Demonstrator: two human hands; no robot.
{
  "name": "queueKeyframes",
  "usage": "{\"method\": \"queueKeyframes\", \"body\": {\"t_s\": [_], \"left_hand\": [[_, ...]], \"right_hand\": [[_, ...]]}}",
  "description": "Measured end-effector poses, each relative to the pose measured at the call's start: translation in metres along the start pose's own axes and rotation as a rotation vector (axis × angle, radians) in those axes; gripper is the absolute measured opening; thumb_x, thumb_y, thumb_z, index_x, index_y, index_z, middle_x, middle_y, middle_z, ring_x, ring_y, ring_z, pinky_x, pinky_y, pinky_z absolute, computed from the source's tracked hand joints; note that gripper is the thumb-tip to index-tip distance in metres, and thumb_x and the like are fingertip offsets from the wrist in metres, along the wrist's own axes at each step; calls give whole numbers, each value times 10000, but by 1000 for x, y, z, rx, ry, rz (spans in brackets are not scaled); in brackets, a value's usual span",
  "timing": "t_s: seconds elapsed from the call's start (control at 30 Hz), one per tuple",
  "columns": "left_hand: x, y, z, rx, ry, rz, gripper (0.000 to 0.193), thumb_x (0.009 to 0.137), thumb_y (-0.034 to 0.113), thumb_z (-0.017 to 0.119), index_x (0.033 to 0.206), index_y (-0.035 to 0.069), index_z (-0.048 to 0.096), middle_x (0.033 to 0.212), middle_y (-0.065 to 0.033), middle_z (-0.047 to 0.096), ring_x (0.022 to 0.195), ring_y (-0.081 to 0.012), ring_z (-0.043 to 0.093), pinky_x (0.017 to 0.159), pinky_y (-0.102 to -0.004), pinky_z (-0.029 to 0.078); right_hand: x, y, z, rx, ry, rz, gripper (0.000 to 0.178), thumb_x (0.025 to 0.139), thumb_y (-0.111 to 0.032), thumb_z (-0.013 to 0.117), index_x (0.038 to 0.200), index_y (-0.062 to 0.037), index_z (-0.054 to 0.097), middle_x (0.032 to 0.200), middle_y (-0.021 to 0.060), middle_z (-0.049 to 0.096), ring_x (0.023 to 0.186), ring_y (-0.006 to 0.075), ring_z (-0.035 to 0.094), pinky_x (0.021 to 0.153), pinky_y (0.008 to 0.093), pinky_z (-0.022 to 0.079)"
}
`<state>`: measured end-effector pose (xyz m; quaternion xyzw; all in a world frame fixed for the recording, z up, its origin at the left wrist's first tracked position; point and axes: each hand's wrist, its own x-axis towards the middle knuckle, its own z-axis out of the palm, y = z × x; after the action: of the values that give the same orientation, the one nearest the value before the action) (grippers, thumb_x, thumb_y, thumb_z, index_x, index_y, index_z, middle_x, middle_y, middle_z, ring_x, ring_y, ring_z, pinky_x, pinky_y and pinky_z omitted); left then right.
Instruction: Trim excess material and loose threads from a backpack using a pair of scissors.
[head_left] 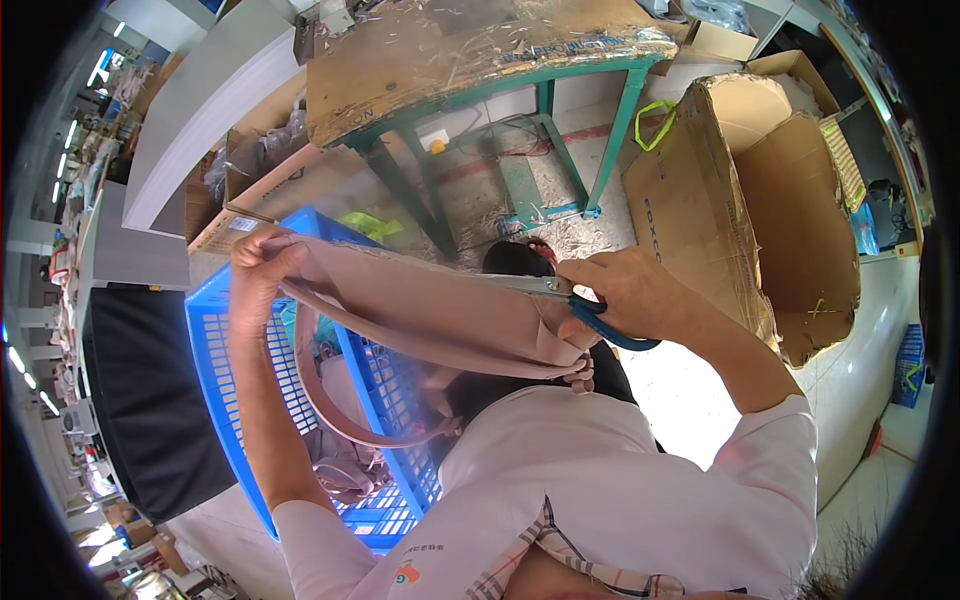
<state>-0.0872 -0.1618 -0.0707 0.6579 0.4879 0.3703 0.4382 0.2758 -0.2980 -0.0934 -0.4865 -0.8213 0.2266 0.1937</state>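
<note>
A long dusty-pink fabric piece [430, 305] is stretched across in front of my body, its exact kind unclear. My left hand [262, 272] pinches its left end, with the fingers closed over the edge. In my right hand [635, 292] are scissors [603, 322] with dark teal handles, their blades lying along the fabric's upper edge. Some right-hand fingers also touch the fabric's right end, where small knotted bits hang. From the fabric a pink strap [335, 420] loops down over a blue plastic crate [215, 345]. More pink pieces lie inside the crate.
Ahead stands a workbench with green legs [615, 140] and a worn cardboard-covered top [450, 80]. A large open cardboard box [690, 200] is at the right. Beyond the crate are cartons [225, 230] with plastic-wrapped items. Scraps litter the floor under the bench.
</note>
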Motion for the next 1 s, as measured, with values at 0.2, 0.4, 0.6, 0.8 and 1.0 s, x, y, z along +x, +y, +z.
{"method": "queueKeyframes", "body": {"t_s": [0.2, 0.4, 0.6, 0.8, 1.0], "left_hand": [[-1, 8, 6, 16, -33, 2, 97, 674, 58, 691, 728, 41, 613, 620, 38, 538, 553, -29, 469, 496, -177, 363], [-4, 13, 6, 7, -44, -39, 86, 675, 42, 679, 733, 37, 616, 631, 34, 550, 578, -36, 483, 533, -184, 385], [-5, 18, 8, -5, -57, -62, 78, 680, 34, 671, 740, 38, 622, 648, 25, 569, 587, -44, 496, 545, -188, 400], [-7, 16, 5, -10, -51, -59, 73, 683, 40, 669, 738, 41, 621, 641, 27, 564, 576, -43, 490, 527, -188, 393], [-8, 9, 3, -20, -26, -31, 81, 675, 61, 681, 726, 47, 621, 613, 38, 544, 540, -28, 467, 482, -176, 362]], "right_hand": [[13, -7, 2, -35, 131, -72, 432, 685, -448, 643, 828, -61, 516, 625, 125, 568, 583, 309, 575, 532, 375, 448], [17, -10, 3, -39, 44, -55, 430, 695, -465, 627, 819, -70, 512, 602, 122, 560, 559, 306, 567, 509, 358, 440], [18, -12, 6, 114, 82, -17, 425, 684, -420, 664, 820, -44, 521, 579, 117, 541, 521, 287, 552, 486, 336, 428], [12, -5, -8, 329, 157, 158, 538, 661, -410, 698, 977, -5, 541, 590, 106, 509, 519, 244, 522, 510, 312, 417], [-3, 3, -17, 103, -32, 217, 651, 588, -400, 743, 1098, -72, 506, 893, 127, 545, 763, 273, 541, 667, 345, 451]]}}
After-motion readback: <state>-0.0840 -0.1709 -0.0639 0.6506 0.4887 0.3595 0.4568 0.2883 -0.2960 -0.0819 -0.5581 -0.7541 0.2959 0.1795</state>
